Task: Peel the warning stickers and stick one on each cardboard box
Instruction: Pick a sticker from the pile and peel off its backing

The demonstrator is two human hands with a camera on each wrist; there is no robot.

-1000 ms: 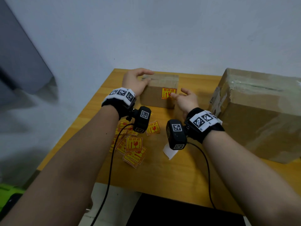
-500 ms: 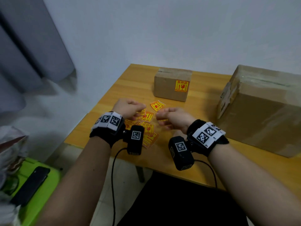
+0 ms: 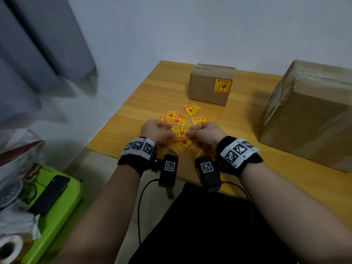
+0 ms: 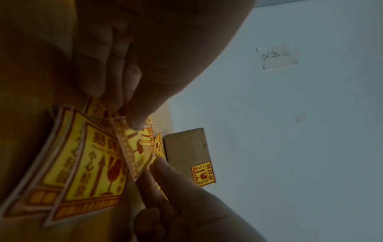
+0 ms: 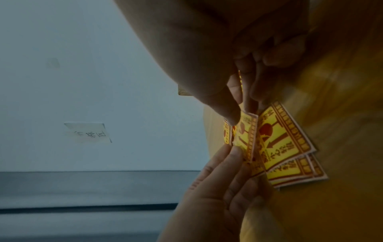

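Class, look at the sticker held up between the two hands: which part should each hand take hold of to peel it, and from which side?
Probably at opposite side edges. The held sticker is thin, flat and lifted off the pile of stickers, so a pinch grip suits it. The left hand comes in from the left and the right hand from the right, which leaves a corner free for separating the backing.

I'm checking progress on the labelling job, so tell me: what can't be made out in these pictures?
- Large box: head view cut off at the right edge; far faces unseen, so a sticker there can't be ruled out.
- Held sticker: whether its backing is off; both hands' fingers cover its edges in dim wrist views.
- Small box sticker: small print too small.
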